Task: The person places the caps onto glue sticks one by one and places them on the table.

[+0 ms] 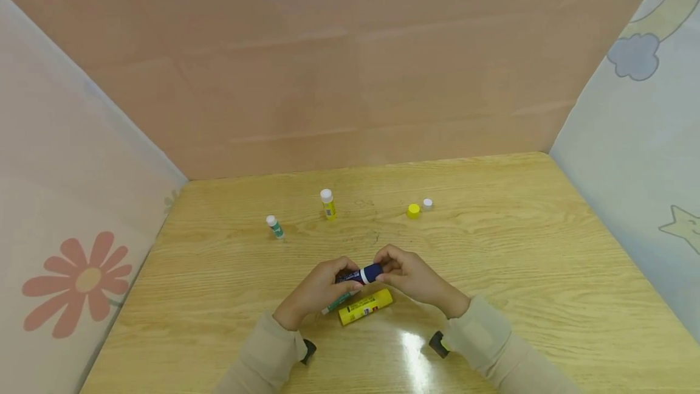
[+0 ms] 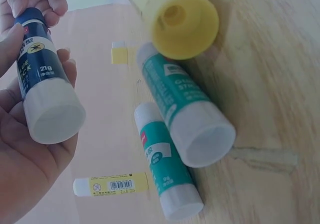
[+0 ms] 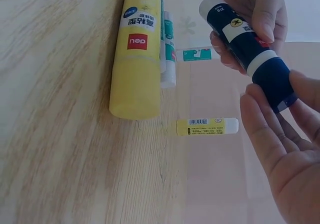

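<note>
My left hand [image 1: 322, 289] grips a dark blue glue stick [image 2: 37, 59] around its body, the white base end sticking out past the palm. My right hand [image 1: 407, 275] pinches the navy cap [image 3: 274, 86] at the other end between thumb and fingers. A white ring [image 3: 262, 61] shows between cap and body. Below the hands, a large yellow glue stick [image 1: 365, 307] lies on the table. Beside it, partly under my left hand in the head view, are teal glue sticks; the left wrist view has one [image 2: 175, 94] close by and another [image 2: 167, 164] alongside.
Farther back on the wooden table [image 1: 519, 248] stand a small teal glue stick [image 1: 276, 227] and a yellow one with a white top [image 1: 328, 204]. A yellow cap [image 1: 413, 211] and a white cap [image 1: 428, 203] sit back right. Fabric-covered panels [image 1: 350, 78] enclose the table's back and sides.
</note>
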`<state>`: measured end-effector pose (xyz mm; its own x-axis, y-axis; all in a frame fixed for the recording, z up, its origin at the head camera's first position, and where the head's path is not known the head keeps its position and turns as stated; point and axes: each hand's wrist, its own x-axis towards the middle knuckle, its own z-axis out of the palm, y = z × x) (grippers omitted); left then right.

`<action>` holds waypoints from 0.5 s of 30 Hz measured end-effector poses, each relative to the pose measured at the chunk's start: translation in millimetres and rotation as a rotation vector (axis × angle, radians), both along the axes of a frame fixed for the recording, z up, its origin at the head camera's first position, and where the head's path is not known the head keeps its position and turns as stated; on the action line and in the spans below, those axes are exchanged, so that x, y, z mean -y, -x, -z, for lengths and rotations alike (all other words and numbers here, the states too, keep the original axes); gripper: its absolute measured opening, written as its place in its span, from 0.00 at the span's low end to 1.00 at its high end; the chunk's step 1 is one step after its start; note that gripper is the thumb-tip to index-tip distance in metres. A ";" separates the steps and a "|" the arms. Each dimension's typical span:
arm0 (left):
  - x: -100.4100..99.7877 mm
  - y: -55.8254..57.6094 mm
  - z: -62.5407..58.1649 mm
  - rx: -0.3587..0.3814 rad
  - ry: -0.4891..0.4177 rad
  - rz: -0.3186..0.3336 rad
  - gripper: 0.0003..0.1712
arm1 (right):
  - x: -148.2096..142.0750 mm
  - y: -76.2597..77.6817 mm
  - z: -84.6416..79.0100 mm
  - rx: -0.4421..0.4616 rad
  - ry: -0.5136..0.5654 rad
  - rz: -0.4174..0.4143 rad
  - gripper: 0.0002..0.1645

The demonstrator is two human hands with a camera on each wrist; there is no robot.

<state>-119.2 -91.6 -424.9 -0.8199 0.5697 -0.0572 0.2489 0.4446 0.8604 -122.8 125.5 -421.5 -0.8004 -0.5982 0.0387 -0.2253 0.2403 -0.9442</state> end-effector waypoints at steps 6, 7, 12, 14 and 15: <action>-0.7 0.7 1.4 -0.012 0.006 0.009 0.14 | -0.6 -0.2 -0.6 -0.006 -0.013 -0.002 0.10; -0.8 0.8 1.5 -0.011 0.007 0.010 0.14 | -0.8 -0.2 -0.6 -0.007 -0.013 -0.003 0.10; -1.3 0.7 1.9 0.008 0.007 0.002 0.13 | -1.1 -0.5 0.1 -0.013 -0.016 0.002 0.10; -1.4 0.8 2.9 0.013 0.008 -0.001 0.13 | -1.1 -0.7 0.5 -0.014 -0.022 0.009 0.10; -1.6 0.7 3.2 0.013 0.013 -0.002 0.13 | -1.1 -0.9 0.6 -0.015 -0.028 0.014 0.10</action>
<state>-119.8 -90.0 -428.1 -0.8202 0.5671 -0.0754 0.2366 0.4562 0.8578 -121.9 126.7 -422.1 -0.8079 -0.5883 0.0347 -0.2363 0.2694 -0.9336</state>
